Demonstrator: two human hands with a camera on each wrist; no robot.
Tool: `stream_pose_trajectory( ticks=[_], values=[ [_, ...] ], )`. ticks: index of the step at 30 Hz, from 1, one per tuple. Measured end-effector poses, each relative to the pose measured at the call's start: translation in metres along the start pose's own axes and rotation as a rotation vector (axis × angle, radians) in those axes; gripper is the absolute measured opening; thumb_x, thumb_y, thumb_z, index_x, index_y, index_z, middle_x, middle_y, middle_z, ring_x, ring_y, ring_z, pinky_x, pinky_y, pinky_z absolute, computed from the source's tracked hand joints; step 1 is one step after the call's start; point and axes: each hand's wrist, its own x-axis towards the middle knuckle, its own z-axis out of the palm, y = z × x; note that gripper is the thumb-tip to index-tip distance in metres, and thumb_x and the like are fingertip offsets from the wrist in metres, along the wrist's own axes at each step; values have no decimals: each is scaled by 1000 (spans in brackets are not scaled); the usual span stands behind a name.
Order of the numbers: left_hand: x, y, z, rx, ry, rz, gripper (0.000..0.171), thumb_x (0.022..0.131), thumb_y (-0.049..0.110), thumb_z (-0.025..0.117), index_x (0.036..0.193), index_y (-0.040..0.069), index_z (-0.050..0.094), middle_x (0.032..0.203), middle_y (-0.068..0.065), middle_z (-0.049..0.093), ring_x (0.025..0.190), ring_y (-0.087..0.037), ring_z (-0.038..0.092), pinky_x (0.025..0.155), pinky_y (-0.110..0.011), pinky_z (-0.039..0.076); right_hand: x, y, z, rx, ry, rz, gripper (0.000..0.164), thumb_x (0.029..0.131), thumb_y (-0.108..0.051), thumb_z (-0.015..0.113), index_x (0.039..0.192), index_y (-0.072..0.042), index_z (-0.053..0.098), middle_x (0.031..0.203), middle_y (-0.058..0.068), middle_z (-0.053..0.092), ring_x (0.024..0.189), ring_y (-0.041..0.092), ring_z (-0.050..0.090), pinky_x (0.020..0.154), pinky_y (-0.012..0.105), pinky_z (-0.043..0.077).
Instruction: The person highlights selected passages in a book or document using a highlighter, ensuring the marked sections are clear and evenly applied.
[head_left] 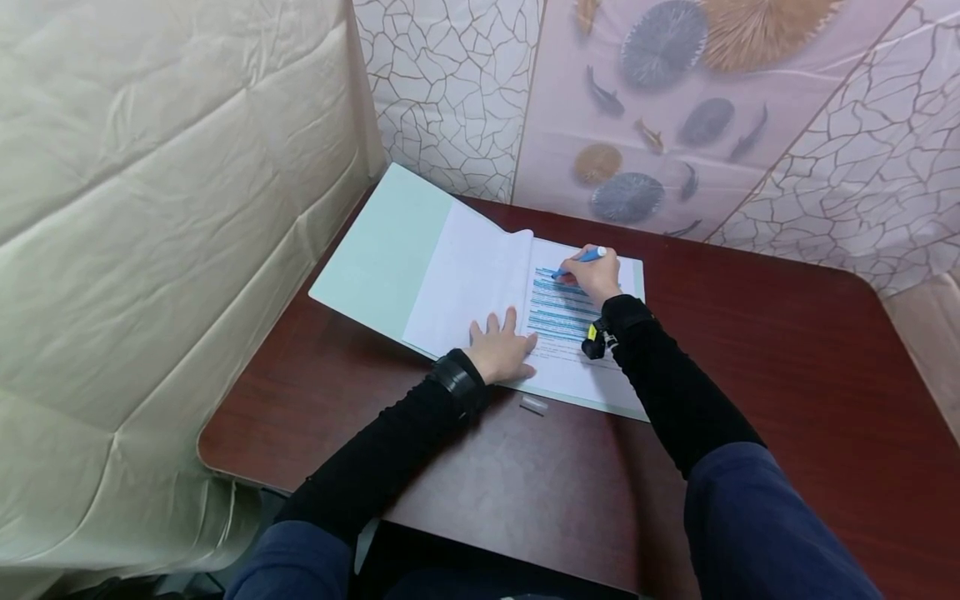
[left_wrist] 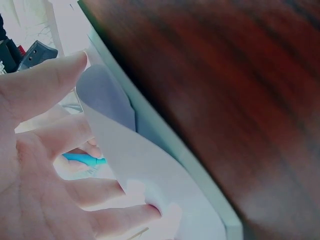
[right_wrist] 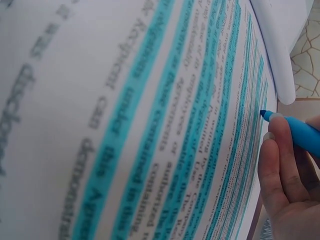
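Note:
My right hand (head_left: 596, 275) pinches a blue highlighter (right_wrist: 300, 134), its dark blue tip at the upper printed lines of the right-hand page (head_left: 570, 367). Many lines of print on that page carry blue-green stripes, while the lowest lines are plain. With its fingers spread, my left hand (head_left: 498, 350) rests on the lower part of the open folder's pages near the fold. In the left wrist view, a curled white sheet (left_wrist: 145, 160) lies by those fingertips. The folder (head_left: 386, 242) has a pale green cover, and its turned pages (head_left: 472, 275) lie on the left.
A small grey piece (head_left: 533, 405) lies on the reddish-brown table (head_left: 787, 375) just below the folder. Cream padded fabric (head_left: 150, 250) hangs along the left side. A patterned wall covering (head_left: 465, 100) stands behind the table's far edge.

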Motion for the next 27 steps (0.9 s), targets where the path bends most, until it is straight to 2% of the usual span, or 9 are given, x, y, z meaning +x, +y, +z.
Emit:
stream_pose_trajectory(
  ticks=[6, 10, 27],
  values=[
    [1, 0, 0, 4, -1, 4, 60, 86, 49, 51, 140, 29, 32, 150, -17, 6, 132, -41, 15, 101, -60, 18, 1, 1, -2, 16, -7, 4, 11, 81, -15, 63, 80, -7, 55, 90, 21, 66, 78, 26, 67, 84, 32, 49],
    [0, 0, 0, -2, 0, 5, 60, 86, 49, 51, 140, 30, 32, 150, -17, 7, 132, -41, 15, 101, -59, 18, 0, 1, -4, 23, -13, 0, 11, 81, -15, 63, 81, -7, 56, 91, 22, 65, 79, 26, 67, 79, 32, 51],
    [-1, 1, -2, -12, -10, 5, 60, 86, 48, 51, 140, 28, 32, 150, -18, 6, 133, -42, 14, 101, -60, 17, -1, 0, -8, -2, -17, -9, 12, 81, -17, 62, 81, -7, 55, 89, 21, 65, 78, 26, 67, 74, 31, 52]
  ],
)
